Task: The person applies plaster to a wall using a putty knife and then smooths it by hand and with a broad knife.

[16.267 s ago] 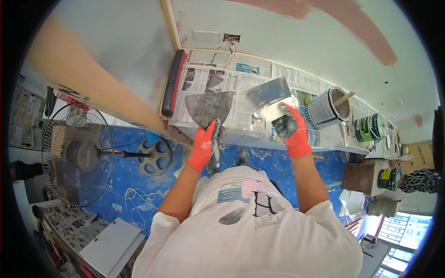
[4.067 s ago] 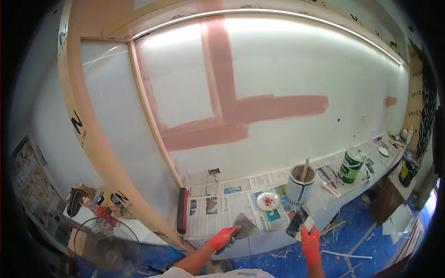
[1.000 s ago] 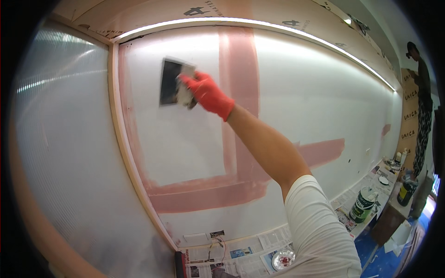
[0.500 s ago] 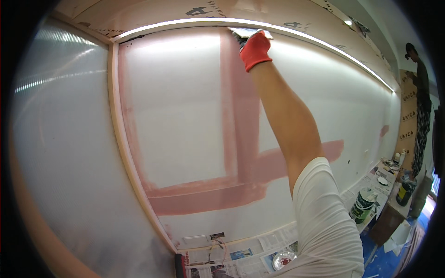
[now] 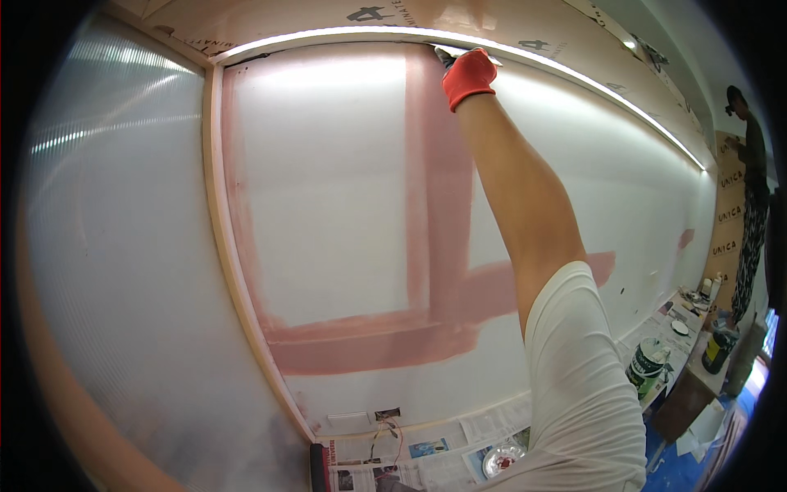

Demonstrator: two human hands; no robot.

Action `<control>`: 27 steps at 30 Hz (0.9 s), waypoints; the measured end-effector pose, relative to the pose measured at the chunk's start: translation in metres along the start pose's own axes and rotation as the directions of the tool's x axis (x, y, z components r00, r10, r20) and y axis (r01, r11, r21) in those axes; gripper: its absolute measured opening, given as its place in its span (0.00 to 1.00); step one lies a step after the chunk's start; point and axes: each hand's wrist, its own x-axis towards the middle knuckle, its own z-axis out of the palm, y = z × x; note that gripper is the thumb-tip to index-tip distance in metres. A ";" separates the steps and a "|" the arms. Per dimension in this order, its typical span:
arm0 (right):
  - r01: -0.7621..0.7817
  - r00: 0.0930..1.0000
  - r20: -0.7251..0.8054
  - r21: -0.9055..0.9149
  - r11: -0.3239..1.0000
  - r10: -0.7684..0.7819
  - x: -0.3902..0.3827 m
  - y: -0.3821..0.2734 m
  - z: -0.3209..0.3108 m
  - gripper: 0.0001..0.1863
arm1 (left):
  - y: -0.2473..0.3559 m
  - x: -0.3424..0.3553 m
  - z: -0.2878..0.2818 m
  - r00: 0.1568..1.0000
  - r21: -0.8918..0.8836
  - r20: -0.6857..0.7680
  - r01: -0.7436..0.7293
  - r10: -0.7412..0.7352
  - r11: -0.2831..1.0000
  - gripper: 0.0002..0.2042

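Observation:
High on the wall, my right hand [image 5: 470,75], in a red glove with grey on the finger side, grips a flat, pale, straight-edged tool [image 5: 494,59]. Its fingers wrap round the tool and hide most of it, so its exact kind is unclear. The tool is up close to the bright light strip [image 5: 566,66] at the top of the wall. Below it runs a broad upright pink band [image 5: 448,180] on the white wall [image 5: 328,180]. A level pink band [image 5: 369,351] crosses its lower end. My left hand is out of view.
A translucent ribbed panel [image 5: 123,246] in a wooden frame [image 5: 215,164] stands at left. Newspaper [image 5: 492,425] below carries a foil dish [image 5: 502,461] with red residue. Wires [image 5: 385,433] hang from a wall opening. At right are a green-labelled paint can [image 5: 648,365] and another person [image 5: 750,156].
My right hand and the tool have shifted slightly right in the picture, and less of the tool shows. The whole scene has also shifted a little right.

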 end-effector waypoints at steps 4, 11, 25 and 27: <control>0.023 1.000 -0.007 0.029 0.999 -0.023 0.008 -0.005 0.011 0.18 | -0.003 -0.001 0.003 1.000 0.005 0.003 0.010 -0.010 1.000 0.35; 0.134 0.990 -0.038 -0.100 0.986 -0.138 0.041 -0.039 0.032 0.24 | -0.005 0.001 0.011 1.000 -0.010 0.026 0.016 -0.016 1.000 0.36; 0.196 0.958 -0.233 0.102 0.975 -0.168 0.011 -0.069 0.010 0.08 | -0.011 -0.003 0.018 0.999 -0.019 0.046 0.015 -0.014 1.000 0.37; 0.249 0.949 -0.203 0.019 0.968 -0.240 -0.009 -0.064 0.005 0.10 | -0.015 -0.007 0.014 0.999 -0.017 0.034 0.034 -0.033 0.999 0.37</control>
